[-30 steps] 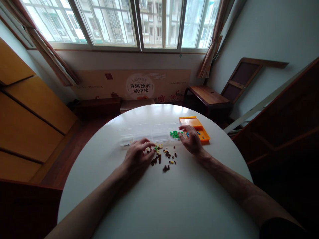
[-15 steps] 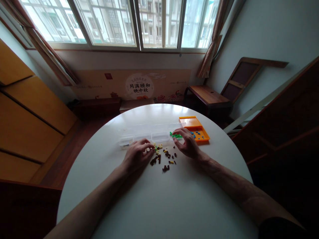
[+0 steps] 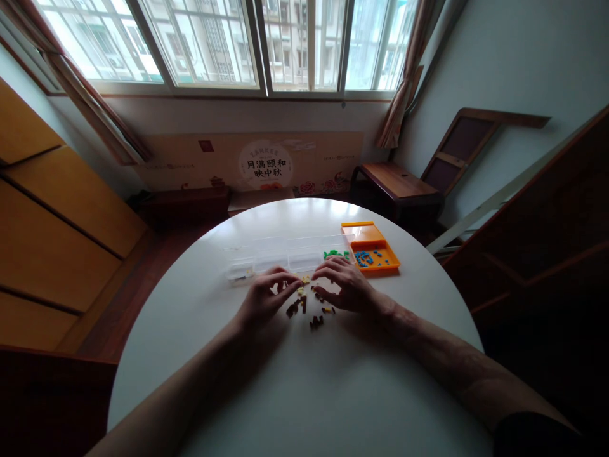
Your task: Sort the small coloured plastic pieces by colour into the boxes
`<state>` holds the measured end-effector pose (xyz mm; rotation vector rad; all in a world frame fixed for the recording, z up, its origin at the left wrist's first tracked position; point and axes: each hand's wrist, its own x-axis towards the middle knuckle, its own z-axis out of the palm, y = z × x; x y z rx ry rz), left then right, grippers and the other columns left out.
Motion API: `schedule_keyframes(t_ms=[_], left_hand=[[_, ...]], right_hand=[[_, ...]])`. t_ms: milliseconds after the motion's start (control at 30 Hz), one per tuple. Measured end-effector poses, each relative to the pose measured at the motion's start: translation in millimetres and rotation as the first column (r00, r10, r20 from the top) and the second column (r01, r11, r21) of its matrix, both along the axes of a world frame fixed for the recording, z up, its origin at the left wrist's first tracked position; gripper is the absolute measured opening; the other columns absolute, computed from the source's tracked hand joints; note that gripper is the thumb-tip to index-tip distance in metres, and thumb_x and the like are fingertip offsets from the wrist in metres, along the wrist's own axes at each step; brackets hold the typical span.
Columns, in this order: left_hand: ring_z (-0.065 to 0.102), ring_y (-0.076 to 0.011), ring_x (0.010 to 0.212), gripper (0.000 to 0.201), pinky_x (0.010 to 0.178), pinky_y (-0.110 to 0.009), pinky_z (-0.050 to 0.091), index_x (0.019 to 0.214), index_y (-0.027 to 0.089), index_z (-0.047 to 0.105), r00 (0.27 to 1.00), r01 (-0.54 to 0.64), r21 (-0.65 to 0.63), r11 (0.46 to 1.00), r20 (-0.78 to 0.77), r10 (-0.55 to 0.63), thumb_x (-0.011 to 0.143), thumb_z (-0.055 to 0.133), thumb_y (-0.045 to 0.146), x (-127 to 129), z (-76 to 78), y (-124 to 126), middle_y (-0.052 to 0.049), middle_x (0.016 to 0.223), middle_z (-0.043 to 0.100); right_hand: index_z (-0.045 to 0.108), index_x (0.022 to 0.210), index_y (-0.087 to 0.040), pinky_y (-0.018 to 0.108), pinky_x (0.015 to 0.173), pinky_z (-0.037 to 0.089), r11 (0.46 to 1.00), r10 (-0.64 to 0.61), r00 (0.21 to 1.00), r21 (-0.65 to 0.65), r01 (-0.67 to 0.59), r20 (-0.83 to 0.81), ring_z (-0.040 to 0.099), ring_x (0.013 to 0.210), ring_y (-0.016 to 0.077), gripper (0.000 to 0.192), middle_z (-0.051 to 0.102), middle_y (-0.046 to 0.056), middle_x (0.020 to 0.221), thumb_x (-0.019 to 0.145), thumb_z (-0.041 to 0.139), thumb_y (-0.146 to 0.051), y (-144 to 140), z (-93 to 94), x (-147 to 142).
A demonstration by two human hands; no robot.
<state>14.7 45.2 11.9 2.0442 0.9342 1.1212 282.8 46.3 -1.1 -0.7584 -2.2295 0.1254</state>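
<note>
Both hands, left hand (image 3: 263, 299) and right hand (image 3: 343, 289), curl half-closed over tiny, light, hard bricks (image 3: 304, 306) on the tabletop (image 3: 304, 381); whether either holds one, I cannot tell; they look best pinched by the sides.

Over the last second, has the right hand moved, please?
Yes. The right hand has come back from the orange tray and green pieces, leftward and nearer, to the loose pile by the left hand.

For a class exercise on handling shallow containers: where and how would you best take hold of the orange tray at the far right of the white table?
Probably by the raised rim on the right long side of the orange tray, coming from the right. It lies flat on the round white table; its left side abuts the clear compartment box, and blue pieces sit inside, so lift it level.
</note>
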Motion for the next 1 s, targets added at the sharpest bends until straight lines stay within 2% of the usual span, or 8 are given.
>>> schedule_keyframes(t_ms=[133, 300, 500, 733, 867, 1000], left_hand=[[0.07, -0.018, 0.082, 0.03, 0.068, -0.028, 0.057, 0.096, 0.02, 0.087, 0.999, 0.023, -0.113, 0.993, 0.028, -0.02, 0.1, 0.079, 0.049, 5.2, 3.2, -3.2, -0.008, 0.094, 0.077], [0.072, -0.0186, 0.083, 0.032, 0.069, -0.028, 0.057, 0.095, 0.019, 0.087, 0.998, 0.06, -0.182, 0.981, 0.042, -0.054, 0.099, 0.08, 0.05, 8.7, 0.6, -3.5, -0.008, 0.094, 0.077], [0.07, -0.0168, 0.078, 0.035, 0.068, -0.027, 0.057, 0.097, 0.018, 0.087, 0.993, 0.118, -0.195, 0.974, 0.042, -0.112, 0.101, 0.076, 0.051, 8.4, -1.8, -1.9, -0.008, 0.092, 0.075], [0.07, -0.018, 0.082, 0.034, 0.069, -0.028, 0.055, 0.097, 0.019, 0.086, 0.994, 0.11, -0.168, 0.98, 0.029, -0.106, 0.102, 0.075, 0.05, 7.7, -1.6, -1.6, -0.008, 0.093, 0.075], [0.068, -0.0173, 0.081, 0.031, 0.069, -0.029, 0.054, 0.098, 0.02, 0.086, 0.999, 0.035, -0.048, 0.998, -0.035, -0.037, 0.105, 0.07, 0.045, 2.4, -0.2, -1.2, -0.008, 0.095, 0.075], [0.066, -0.0161, 0.078, 0.023, 0.077, -0.032, 0.053, 0.098, 0.023, 0.084, 0.968, -0.064, 0.18, 0.982, -0.229, 0.105, 0.106, 0.069, 0.038, -13.1, -0.6, 2.9, -0.006, 0.098, 0.077]], right_hand=[[0.073, 0.115, -0.029, 0.046, 0.102, 0.057, 0.999, 0.037, 0.999, 0.0, -0.037, 0.023, 0.072, 0.104, 0.0258, 0.015, 0.081, 0.004, 0.111, 0.104, 0.076, -0.039, -0.5, 2.5, -3.4], [0.074, 0.109, -0.028, 0.044, 0.1, 0.057, 0.998, 0.051, 0.999, 0.028, -0.051, 0.015, 0.074, 0.101, 0.0241, 0.013, 0.082, 0.003, 0.108, 0.104, 0.077, -0.039, -1.2, 4.8, -4.8], [0.075, 0.106, -0.028, 0.044, 0.104, 0.057, 0.999, 0.042, 0.999, 0.02, -0.042, 0.016, 0.075, 0.098, 0.0223, 0.011, 0.083, 0.003, 0.105, 0.108, 0.071, -0.038, -1.1, 3.6, -4.5], [0.076, 0.11, -0.03, 0.046, 0.108, 0.056, 0.999, 0.043, 0.999, 0.023, -0.043, 0.006, 0.076, 0.098, 0.0215, 0.008, 0.083, 0.001, 0.106, 0.107, 0.069, -0.029, -2.0, 4.7, -4.1], [0.076, 0.109, -0.03, 0.046, 0.102, 0.057, 0.999, -0.008, 0.999, 0.038, 0.01, -0.035, 0.074, 0.098, 0.0232, 0.007, 0.083, 0.002, 0.105, 0.105, 0.07, -0.028, -1.0, 2.9, -1.0], [0.075, 0.103, -0.028, 0.047, 0.098, 0.057, 0.971, -0.233, 0.959, 0.015, 0.239, -0.161, 0.073, 0.1, 0.026, 0.006, 0.08, 0.004, 0.101, 0.104, 0.069, -0.027, 5.2, -3.8, 9.4]])
